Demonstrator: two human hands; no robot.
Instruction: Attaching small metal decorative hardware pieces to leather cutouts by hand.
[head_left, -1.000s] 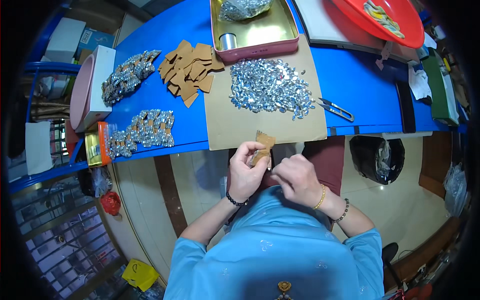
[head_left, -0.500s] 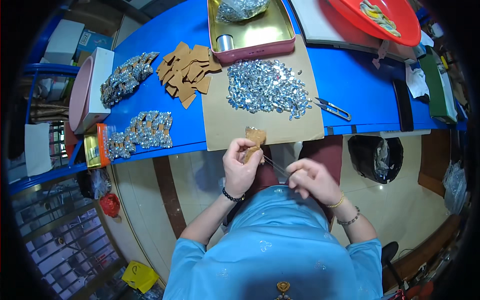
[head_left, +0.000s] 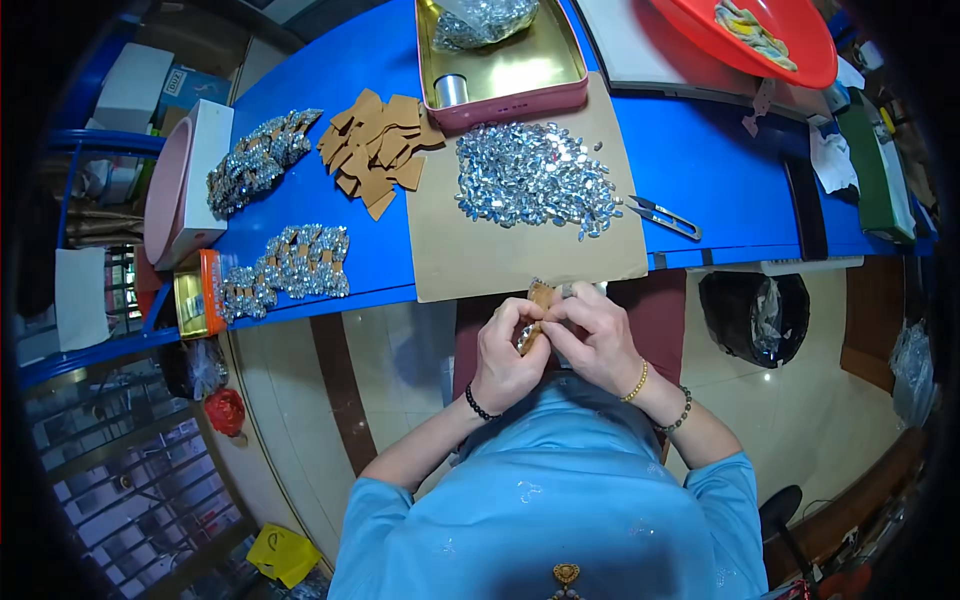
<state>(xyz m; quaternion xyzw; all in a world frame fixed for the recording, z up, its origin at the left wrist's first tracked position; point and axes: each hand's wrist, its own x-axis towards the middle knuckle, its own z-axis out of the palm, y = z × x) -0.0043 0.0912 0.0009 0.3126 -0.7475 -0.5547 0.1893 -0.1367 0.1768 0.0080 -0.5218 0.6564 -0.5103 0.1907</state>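
Observation:
My left hand (head_left: 507, 358) grips a small brown patch (head_left: 541, 294) with shiny stones along its edge, just off the table's front edge above my lap. Fingers pinched together, my right hand (head_left: 600, 340) meets the patch from the other side; what lies between its fingertips is too small to make out. Beyond both hands, a sheet of cardboard (head_left: 450, 268) bears a heap of silvery, leaf-shaped rhinestones (head_left: 535, 180). Left of that heap lies a pile of bare brown patches (head_left: 385, 140). Stone-covered patches are stacked in two clusters, one far (head_left: 262, 160) and one near (head_left: 300, 262).
Thread snips (head_left: 664, 218) rest right of the rhinestones. Behind them stands a pink-rimmed tin (head_left: 520, 112) holding a thread spool (head_left: 451, 90) and a bag of stones (head_left: 485, 22). A red basin (head_left: 800, 50) is at far right, a lined black bin (head_left: 753, 318) below the table.
My right hand has come in leftward and up to the patch, closing the gap that thin thread strands spanned. My left hand and the patch have shifted slightly right.

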